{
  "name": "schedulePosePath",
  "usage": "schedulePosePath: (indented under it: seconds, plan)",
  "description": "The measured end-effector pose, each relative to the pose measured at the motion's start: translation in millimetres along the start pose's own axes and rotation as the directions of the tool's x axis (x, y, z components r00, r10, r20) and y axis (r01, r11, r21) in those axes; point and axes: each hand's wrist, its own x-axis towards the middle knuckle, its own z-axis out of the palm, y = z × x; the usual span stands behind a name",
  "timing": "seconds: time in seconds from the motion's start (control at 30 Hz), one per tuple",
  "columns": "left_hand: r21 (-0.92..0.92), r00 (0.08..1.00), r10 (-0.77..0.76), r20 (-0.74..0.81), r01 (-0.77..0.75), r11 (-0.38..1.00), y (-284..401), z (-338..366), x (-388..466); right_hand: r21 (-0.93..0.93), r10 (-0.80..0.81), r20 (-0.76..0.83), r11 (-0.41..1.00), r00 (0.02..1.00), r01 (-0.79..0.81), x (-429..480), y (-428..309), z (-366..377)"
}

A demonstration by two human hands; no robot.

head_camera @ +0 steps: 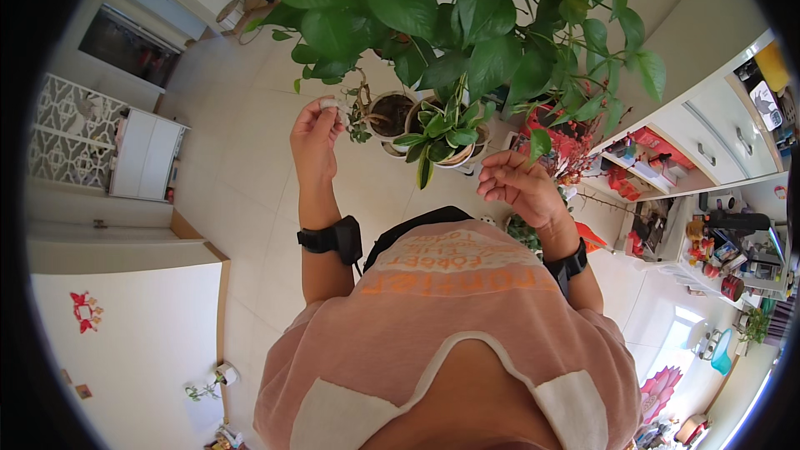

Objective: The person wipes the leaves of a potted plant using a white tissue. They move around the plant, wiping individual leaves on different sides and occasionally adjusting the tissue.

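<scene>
My left hand point(319, 128) is raised left of the potted plants, its fingers pinched on a small crumpled white wipe or tissue point(342, 111). Close beside it stand a thick-stemmed plant in a pale round pot point(392, 115) and a variegated plant with yellow-edged leaves point(440, 128). My right hand point(515, 184) hangs to the right of the variegated plant, fingers loosely curled and apart, with nothing seen in it. Above both hands spreads a large pothos point(462, 25) with broad green leaves, some hanging near my right hand. Its own pot is mostly hidden by the leaves.
Red berry branches point(575, 150) rise right of my right hand, before a white cabinet point(719, 137) with open shelves. More green leaves point(524, 231) show beneath my right wrist. A small white cabinet point(147, 153) stands far left on the tiled floor point(250, 169).
</scene>
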Motion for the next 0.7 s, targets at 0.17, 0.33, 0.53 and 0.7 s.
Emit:
schedulePosePath:
  seconds: [0.17,0.33,0.53,0.7]
  plan:
    - [0.046,0.997,0.08,-0.008,-0.08,0.996,3.4,-2.8,11.2,0.007,0.023,0.007,1.0,1.0,-0.023,7.3,9.1,6.2]
    - [0.126,0.977,0.203,0.065,-0.209,0.97,-0.3,6.1,33.4,0.033,0.021,-0.028,0.999,0.999,-0.021,7.8,21.2,9.5]
    - [0.764,0.618,0.686,0.385,-0.63,0.139,-12.6,19.8,72.7,0.056,0.003,-0.085,0.998,0.996,0.002,4.0,36.9,10.6]
    - [0.819,0.621,0.591,0.515,-0.56,-0.124,-45.1,10.9,68.2,0.076,0.012,-0.167,0.997,0.986,0.001,-4.7,52.1,10.9]
